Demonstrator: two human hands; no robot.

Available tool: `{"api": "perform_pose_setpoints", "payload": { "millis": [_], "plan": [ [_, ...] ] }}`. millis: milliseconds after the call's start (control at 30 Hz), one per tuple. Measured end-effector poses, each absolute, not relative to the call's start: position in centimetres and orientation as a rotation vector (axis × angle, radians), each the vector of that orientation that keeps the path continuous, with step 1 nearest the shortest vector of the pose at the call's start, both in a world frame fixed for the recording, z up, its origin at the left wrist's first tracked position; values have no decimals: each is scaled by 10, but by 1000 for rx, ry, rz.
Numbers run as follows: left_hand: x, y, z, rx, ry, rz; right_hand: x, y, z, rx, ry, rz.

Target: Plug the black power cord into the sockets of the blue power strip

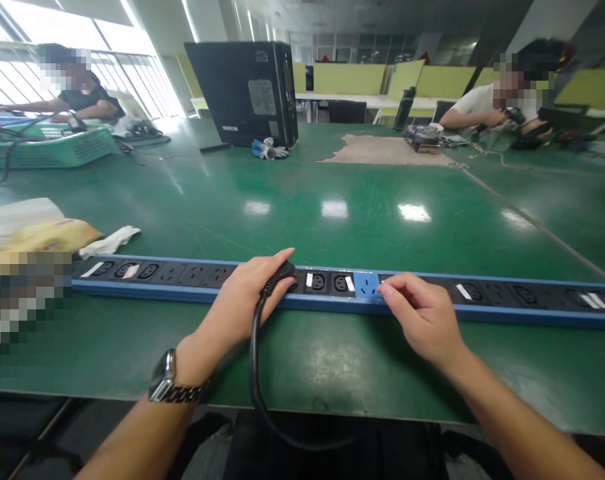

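A long blue power strip point(327, 305) with black sockets lies across the green table. My left hand point(247, 293), with a watch on the wrist, is closed round a black plug point(281, 273) held at the strip's middle. From the plug a thick black cable point(255, 360) hangs over the table's front edge. My right hand point(425, 317) has its thumb and forefinger pinched together at the right side of the blue socket point(366, 285); what they hold, if anything, is too small to make out. White stickers mark several sockets.
Cloths point(37, 230) lie at the left, near a green basket point(62, 147) with cables. A black computer case point(247, 93) stands at the back beside gloves point(270, 149). A bottle point(405, 109) is farther right. Two people sit across the table, at far left and far right.
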State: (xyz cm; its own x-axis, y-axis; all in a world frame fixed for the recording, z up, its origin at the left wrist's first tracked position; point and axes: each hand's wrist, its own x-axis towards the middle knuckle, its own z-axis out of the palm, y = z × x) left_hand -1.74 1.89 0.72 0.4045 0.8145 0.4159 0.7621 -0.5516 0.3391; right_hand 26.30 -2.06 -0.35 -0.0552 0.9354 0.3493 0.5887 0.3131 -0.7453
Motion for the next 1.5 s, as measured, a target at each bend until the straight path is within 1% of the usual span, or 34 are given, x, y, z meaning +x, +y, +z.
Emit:
{"api": "perform_pose_setpoints", "payload": {
  "millis": [167,367,467,533,567,600,667,700,733,800,833,867,933,1067,1200,1333,1500],
  "plan": [
    [-9,11,18,2690,1486,594,255,-27,-6,-1301,-1866,364],
    [1,0,7,2746,1531,579,248,-43,-15,-1239,-1878,193],
    [2,-4,-1,2768,1524,580,258,-43,-18,-1201,-1861,-39],
    [-1,-1,-1,2761,1496,608,269,-38,-19,-1302,-1831,-237],
    [-4,4,2,2732,1446,657,275,-34,-20,-1398,-1832,-319],
    [-8,10,8,2654,1387,781,281,-31,-22,-1506,-1849,-381],
    [-16,26,26,2390,1252,1161,287,-24,-27,-1679,-1901,-460],
    [-20,35,37,2129,1217,1480,289,-22,-30,-1729,-1928,-480],
    [-23,42,48,2009,1231,1667,289,-21,-32,-1762,-1943,-495],
    [-23,50,65,1690,1231,1972,288,-21,-36,-1793,-1943,-514],
    [-19,50,69,1549,1207,2016,287,-21,-38,-1800,-1938,-519],
    [-13,47,70,1531,1191,1959,286,-21,-38,-1803,-1934,-521],
    [4,39,64,1777,1210,1685,285,-22,-38,-1806,-1927,-514],
    [41,27,36,2237,1137,1282,285,-22,-37,-1796,-1924,-486],
    [66,30,14,2463,1057,898,286,-22,-38,-1801,-1904,-466],
    [76,32,5,2512,1104,782,286,-21,-38,-1784,-1892,-449],
    [85,27,7,2662,1193,678,284,-21,-38,-1781,-1869,-436]
  ]
}}
